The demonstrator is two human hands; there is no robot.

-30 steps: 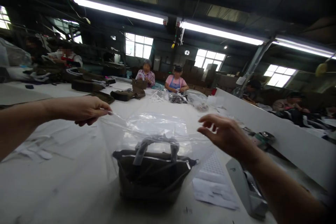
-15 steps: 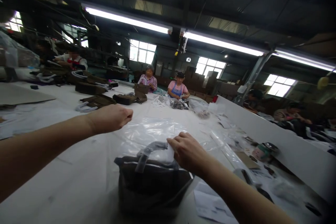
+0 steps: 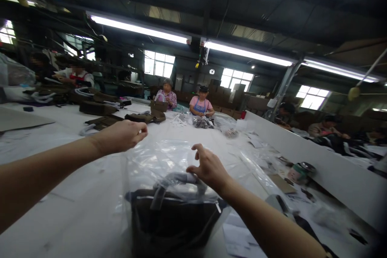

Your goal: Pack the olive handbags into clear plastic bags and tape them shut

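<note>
A dark handbag stands upright in front of me inside a clear plastic bag. Its grey wrapped handles rise toward the plastic bag's upper part, and a pale zipper pull shows at the right. My right hand is over the handles, thumb and forefinger spread apart; whether the thumb touches a handle is unclear. To the upper left, my left hand hovers above the plastic bag's left side with its fingers curled together. Anything inside those fingers is too small to make out.
More brown bags lie on the white table at the left. Two co-workers sit at the far end by a heap of small parts. Right of me are loose plastic, papers, a jar and a low white partition.
My right thumb and forefinger have parted from a pinch at the handle. My left hand has shifted slightly left. The plastic bag now reaches higher around the handles.
</note>
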